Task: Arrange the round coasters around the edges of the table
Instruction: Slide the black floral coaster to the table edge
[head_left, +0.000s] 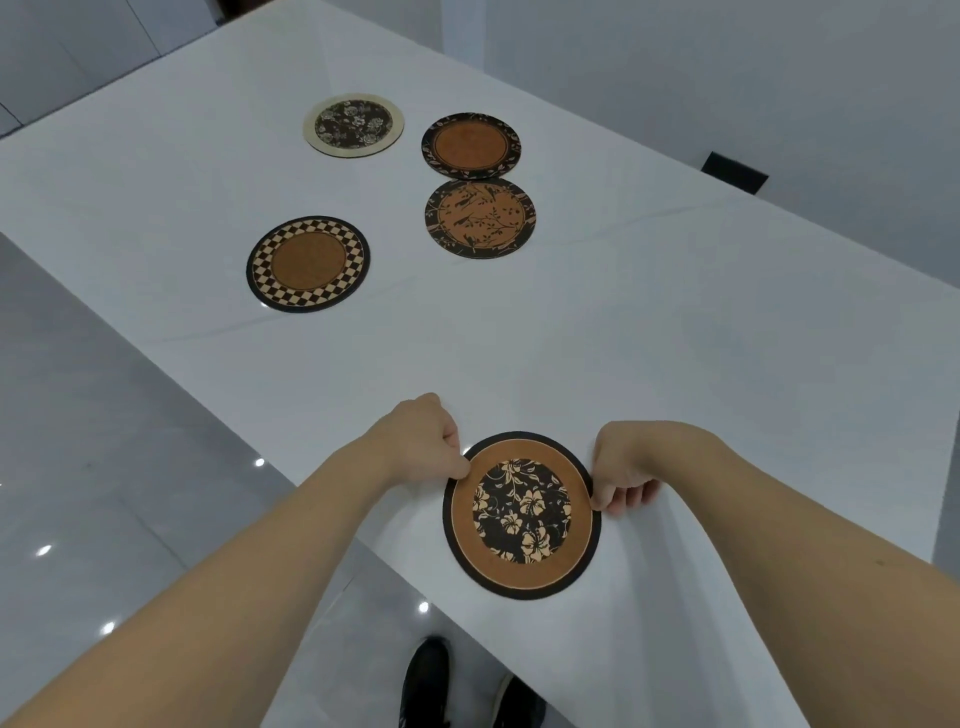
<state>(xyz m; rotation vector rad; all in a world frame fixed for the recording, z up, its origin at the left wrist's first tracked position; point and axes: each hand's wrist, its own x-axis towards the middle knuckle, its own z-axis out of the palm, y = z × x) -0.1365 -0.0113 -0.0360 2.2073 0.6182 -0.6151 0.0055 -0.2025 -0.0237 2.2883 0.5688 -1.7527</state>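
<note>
A round brown coaster with a black flower centre (522, 514) lies at the near corner of the white table (675, 338). My left hand (423, 439) pinches its left rim and my right hand (623, 467) pinches its right rim. Farther out lie a checkered-rim coaster (308, 263), a bird-and-branch coaster (480, 217), a leaf-rimmed brown coaster (470, 145) and a cream-rimmed dark floral coaster (354, 124).
The white cloth hangs over the near table edge. A glossy grey tiled floor (104, 467) lies to the left, with my black shoes (426, 680) below. A black wall socket (734, 172) sits at the right beyond the table.
</note>
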